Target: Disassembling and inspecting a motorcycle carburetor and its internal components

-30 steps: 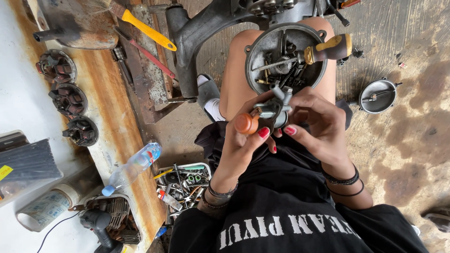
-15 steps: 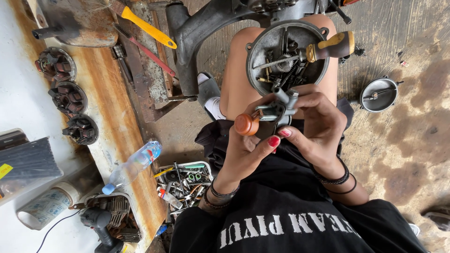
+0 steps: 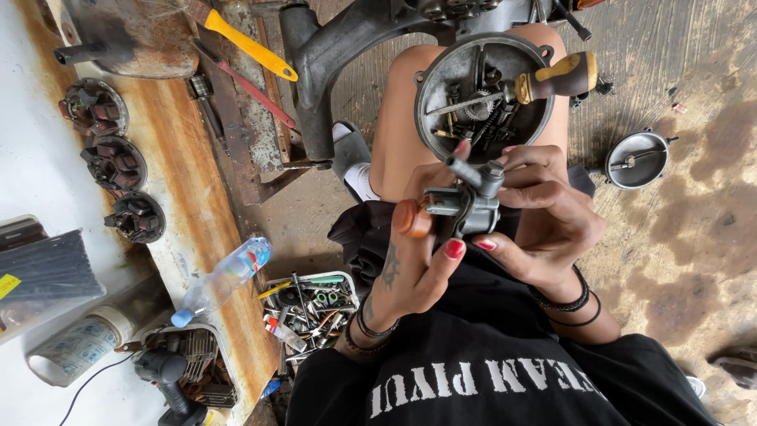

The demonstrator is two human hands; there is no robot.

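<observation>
Head view, looking down at a seated person's lap. A small grey metal carburettor (image 3: pixel 467 207) is held up between both hands, just above the thighs and in front of a black shirt. The left hand (image 3: pixel 410 264) grips it from below and the side, thumb pressed against its body, and also holds a tool with a rounded orange handle (image 3: pixel 411 218) whose shaft meets the part. The right hand (image 3: pixel 544 213) is closed around the carburettor from the other side, fingers curled over its top.

Just beyond the hands, a round metal cover (image 3: pixel 481 95) rests on the person's knees like a dish, holding small screws and springs. A screwdriver with a yellow and brown handle (image 3: pixel 552 79) lies across it.

To the right, on the concrete floor, sits a smaller round metal lid (image 3: pixel 637 159). To the left runs a rusty desk (image 3: pixel 197 197) carrying a clear plastic bottle (image 3: pixel 221 280), three dark coil assemblies (image 3: pixel 117 162) and a yellow-handled tool (image 3: pixel 248 46). A tray of loose bits and tools (image 3: pixel 307 315) sits beside the left wrist.
</observation>
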